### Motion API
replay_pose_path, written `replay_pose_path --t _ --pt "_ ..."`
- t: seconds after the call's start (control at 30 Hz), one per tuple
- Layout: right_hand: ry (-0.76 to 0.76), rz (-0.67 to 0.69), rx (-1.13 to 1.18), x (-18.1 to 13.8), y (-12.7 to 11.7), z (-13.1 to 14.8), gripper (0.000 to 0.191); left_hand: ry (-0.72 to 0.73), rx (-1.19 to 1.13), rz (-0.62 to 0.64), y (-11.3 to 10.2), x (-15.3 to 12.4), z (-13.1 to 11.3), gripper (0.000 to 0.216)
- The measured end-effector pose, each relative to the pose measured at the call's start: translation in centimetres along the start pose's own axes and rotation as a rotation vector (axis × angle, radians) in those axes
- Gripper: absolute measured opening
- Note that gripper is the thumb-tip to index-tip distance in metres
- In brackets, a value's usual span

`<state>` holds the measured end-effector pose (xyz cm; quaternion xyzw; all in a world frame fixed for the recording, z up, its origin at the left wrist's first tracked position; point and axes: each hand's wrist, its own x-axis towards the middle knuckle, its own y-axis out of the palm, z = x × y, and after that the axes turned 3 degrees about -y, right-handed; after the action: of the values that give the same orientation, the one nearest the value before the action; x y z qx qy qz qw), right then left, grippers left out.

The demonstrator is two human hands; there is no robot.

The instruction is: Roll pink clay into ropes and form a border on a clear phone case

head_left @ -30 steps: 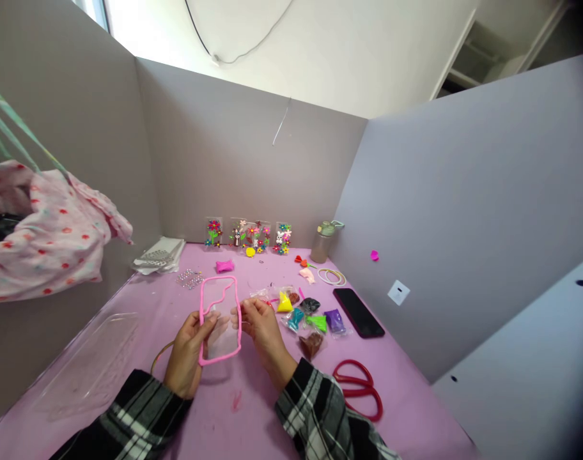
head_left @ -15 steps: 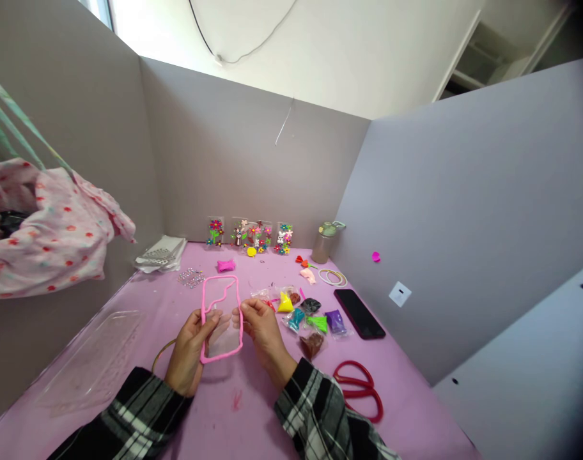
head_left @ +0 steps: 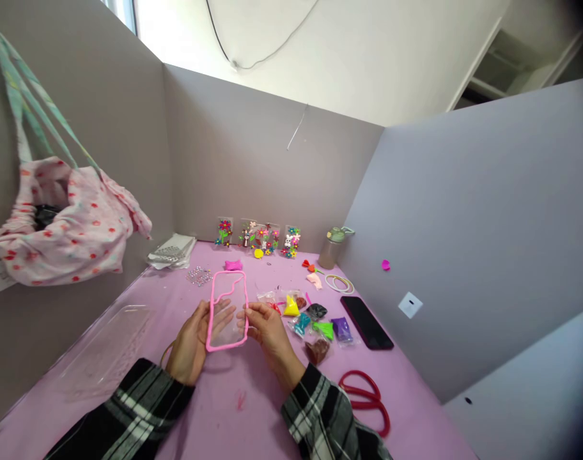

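A clear phone case [head_left: 234, 327] with a raised pink clay border and a wavy pink line across its upper part is held up over the table. My right hand [head_left: 267, 329] pinches its right edge between thumb and fingers. Behind the case's left side is my left hand [head_left: 190, 342], its fingers stretched apart and showing through the clear back. Whether those fingers touch the case I cannot tell. Just past the case's top lies a pink clay packet [head_left: 233, 265]. Small bags of clay, among them yellow [head_left: 291, 306], teal [head_left: 302, 324] and green [head_left: 325, 329], lie right of my right hand.
Red-handled scissors [head_left: 365, 399] and a dark phone [head_left: 367, 322] lie at the right. A clear plastic tray [head_left: 107, 348] is at the left. Sticker packs [head_left: 224, 232] and a bottle [head_left: 330, 249] stand along the back partition. A fabric bag [head_left: 80, 230] hangs at left.
My left thumb has come off the front of the case, and the left fingers have spread behind it. The right hand keeps its pinch. The whole view has shifted slightly.
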<state>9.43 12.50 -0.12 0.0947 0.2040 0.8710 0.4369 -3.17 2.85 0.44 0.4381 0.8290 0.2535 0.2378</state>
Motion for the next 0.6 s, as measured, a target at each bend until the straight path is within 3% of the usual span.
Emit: replay_pose_path --t 0.23,0.6 --pt "0.0 -0.009 0.007 0.05 -0.02 -0.33 0.049 0.048 0.061 0.061 -0.08 -0.07 0.1 0.06" --pt "-0.016 -0.005 -0.009 -0.37 0.51 0.04 0.055 0.081 0.082 0.055 -0.17 0.0 0.05 0.069"
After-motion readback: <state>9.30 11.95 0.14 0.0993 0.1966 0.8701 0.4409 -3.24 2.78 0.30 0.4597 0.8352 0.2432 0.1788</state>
